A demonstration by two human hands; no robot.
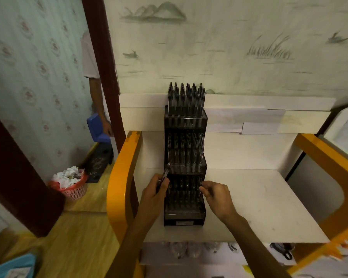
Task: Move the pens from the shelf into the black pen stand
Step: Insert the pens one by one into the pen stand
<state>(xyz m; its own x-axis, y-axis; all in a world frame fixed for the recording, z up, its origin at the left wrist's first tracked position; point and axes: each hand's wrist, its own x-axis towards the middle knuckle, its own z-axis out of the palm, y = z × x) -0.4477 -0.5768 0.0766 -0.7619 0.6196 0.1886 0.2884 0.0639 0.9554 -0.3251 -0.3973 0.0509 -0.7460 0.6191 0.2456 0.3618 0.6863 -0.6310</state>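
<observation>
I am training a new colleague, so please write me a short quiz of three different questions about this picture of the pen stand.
1. True or false: the left hand holds a pen.
2. Which tier of the black pen stand do the fingers of the right hand touch? A) top B) middle C) lowest
3. Fill in: the pink basket on the floor holds crumpled ____.

Key: 1 true; 2 C; 3 paper.
</observation>
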